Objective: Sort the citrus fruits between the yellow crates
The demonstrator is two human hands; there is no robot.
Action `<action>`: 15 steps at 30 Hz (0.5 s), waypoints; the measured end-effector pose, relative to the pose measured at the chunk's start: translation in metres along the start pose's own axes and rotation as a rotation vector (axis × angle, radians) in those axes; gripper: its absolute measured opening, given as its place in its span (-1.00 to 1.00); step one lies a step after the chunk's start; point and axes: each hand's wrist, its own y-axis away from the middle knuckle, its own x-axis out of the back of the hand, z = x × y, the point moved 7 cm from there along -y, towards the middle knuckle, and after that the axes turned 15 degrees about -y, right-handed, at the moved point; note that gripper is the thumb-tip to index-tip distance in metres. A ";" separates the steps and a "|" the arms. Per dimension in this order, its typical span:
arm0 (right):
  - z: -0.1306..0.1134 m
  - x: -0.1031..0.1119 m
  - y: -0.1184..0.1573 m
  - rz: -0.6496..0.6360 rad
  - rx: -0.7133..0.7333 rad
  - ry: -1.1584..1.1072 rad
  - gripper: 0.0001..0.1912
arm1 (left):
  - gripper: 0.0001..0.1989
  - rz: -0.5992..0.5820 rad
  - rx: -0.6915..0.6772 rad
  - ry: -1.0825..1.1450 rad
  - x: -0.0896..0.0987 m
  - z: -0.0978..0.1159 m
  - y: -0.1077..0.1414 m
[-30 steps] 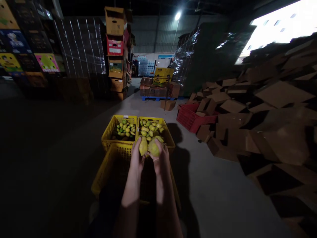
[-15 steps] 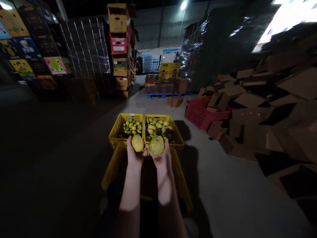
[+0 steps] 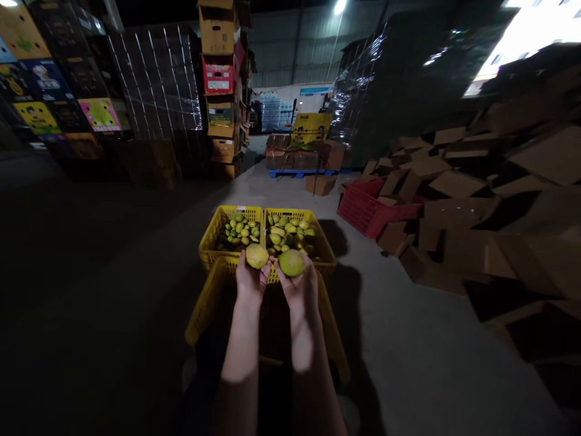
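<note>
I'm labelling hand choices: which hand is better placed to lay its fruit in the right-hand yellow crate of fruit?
Probably the right hand: its fruit is in line with that crate, while the left hand is farther left.

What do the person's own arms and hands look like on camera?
The left hand and right hand are ungloved, with slim fingers. Both forearms are sleeveless where lit; no watch or bracelet shows. Nearer the camera they fall into shadow, hiding any sleeves there.

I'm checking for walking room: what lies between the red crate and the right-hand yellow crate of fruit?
Grey floor, partly in dark shadow, separates the red crate from the yellow crate, as the head view shows.
</note>
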 end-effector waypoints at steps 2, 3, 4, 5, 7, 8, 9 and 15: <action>0.004 0.004 0.001 0.079 -0.050 -0.069 -0.84 | -0.66 -0.012 -0.004 0.039 -0.001 0.001 -0.001; 0.005 0.005 0.002 0.112 -0.064 -0.098 -0.83 | -0.66 -0.014 -0.004 0.054 -0.001 0.002 -0.001; 0.006 0.005 0.003 0.134 -0.072 -0.117 -0.82 | -0.65 -0.008 0.003 0.063 -0.001 0.003 -0.002; 0.007 0.005 0.003 0.142 -0.075 -0.125 -0.80 | -0.65 0.003 0.013 0.068 0.000 0.003 -0.001; 0.009 0.004 0.004 0.145 -0.077 -0.128 -0.78 | -0.65 0.013 0.029 0.073 0.000 0.003 -0.001; 0.010 0.003 0.005 0.147 -0.080 -0.127 -0.78 | -0.65 0.007 0.033 0.069 0.000 0.003 0.000; 0.011 0.003 0.005 0.152 -0.083 -0.125 -0.78 | -0.67 -0.007 0.030 0.058 -0.001 0.003 -0.001; -0.001 0.000 0.011 0.117 0.141 0.094 -0.47 | -0.57 0.163 -0.441 -0.168 0.010 0.028 0.004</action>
